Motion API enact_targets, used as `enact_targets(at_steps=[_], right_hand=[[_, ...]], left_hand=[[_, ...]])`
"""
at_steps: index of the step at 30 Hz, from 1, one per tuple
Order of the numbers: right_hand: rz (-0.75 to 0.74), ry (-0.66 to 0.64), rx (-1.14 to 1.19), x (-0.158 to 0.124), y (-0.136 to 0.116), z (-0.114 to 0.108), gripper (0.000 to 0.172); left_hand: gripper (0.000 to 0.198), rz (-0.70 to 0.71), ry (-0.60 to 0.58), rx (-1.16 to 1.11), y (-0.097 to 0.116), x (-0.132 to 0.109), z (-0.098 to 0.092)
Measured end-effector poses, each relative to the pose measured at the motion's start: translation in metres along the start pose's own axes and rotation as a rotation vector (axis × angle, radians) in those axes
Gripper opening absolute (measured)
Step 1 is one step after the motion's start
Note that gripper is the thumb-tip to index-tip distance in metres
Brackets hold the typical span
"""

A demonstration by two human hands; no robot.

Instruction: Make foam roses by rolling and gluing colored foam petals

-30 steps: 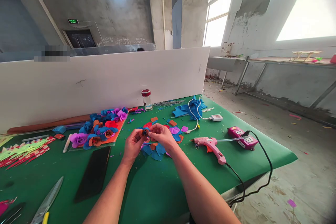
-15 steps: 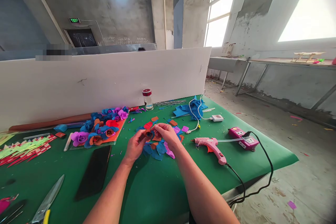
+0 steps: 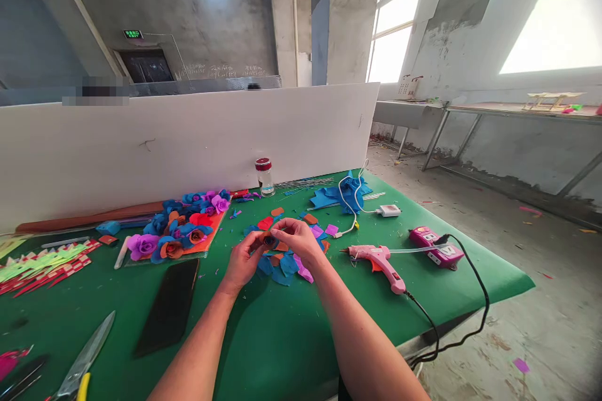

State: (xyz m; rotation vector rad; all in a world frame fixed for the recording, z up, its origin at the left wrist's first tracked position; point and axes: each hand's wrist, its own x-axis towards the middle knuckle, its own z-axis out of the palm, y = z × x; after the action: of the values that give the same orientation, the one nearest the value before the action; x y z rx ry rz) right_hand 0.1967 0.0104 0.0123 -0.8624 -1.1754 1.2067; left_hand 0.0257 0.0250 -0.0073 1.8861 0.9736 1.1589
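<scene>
Between thumb and fingers my left hand [image 3: 244, 257] grips a small paper flower [image 3: 268, 240], orange-brown with a dark centre. My right hand [image 3: 298, 239] is closed at the flower's right edge, its thumb and fingertips pinching there; the fingers partly hide the flower. Under and around both hands lie loose crepe-paper petals [image 3: 282, 272] in blue, orange, red and purple. To the right of my right hand, a pink glue gun [image 3: 376, 257] lies on its side with a clear glue stick in its back.
Finished paper roses [image 3: 181, 232] crowd the left, by a black phone [image 3: 167, 307] and scissors [image 3: 89, 357]. A red-lidded jar [image 3: 264, 177] stands before the white partition [image 3: 188, 144]. A pink power strip [image 3: 435, 247], cords and a white charger [image 3: 388, 211] occupy the right.
My right fingers have moved slightly left and closed in on the flower's edge. The flower has turned a little in my left hand. Everything else lies where it was.
</scene>
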Motion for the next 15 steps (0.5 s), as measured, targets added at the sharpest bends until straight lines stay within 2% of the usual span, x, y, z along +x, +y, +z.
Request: enact_targets(at_steps=[15], right_hand=[[-0.015, 0.059, -0.213, 0.004, 0.0085, -0.0021, 0.026]], left_hand=[[0.031, 0.021, -0.01, -0.021, -0.0056, 0.0012, 0.0002]])
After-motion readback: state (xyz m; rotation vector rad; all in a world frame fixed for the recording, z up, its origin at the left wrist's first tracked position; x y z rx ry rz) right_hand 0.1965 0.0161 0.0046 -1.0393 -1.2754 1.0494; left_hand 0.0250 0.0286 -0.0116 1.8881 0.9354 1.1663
